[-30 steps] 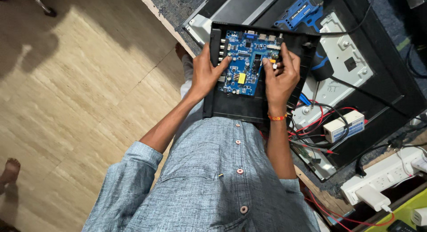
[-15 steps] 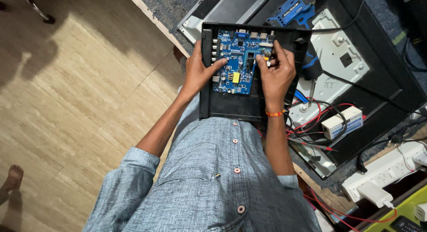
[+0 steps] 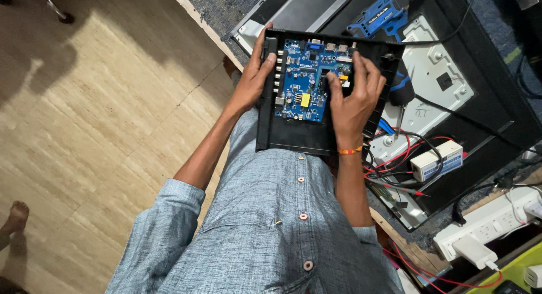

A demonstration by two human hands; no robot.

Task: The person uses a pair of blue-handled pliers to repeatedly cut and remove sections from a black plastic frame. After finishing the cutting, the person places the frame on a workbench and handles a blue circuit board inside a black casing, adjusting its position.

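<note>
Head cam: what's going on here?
A person in a grey-blue button shirt holds a black plastic panel over their lap, with a blue circuit board mounted in it. The left hand grips the panel's left edge; the right hand rests on the board's right side, fingers pressing on it. Beside them, a workbench carries an opened black chassis, red and black wires and a white power strip.

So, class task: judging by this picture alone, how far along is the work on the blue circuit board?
Done: the blue circuit board already lies inside the black tray.
In hand: the left hand grips the tray's left edge and the right hand presses fingers onto the board.
Left: the blue cordless driver lies untouched on the bench; whether screws are in cannot be told.
</note>
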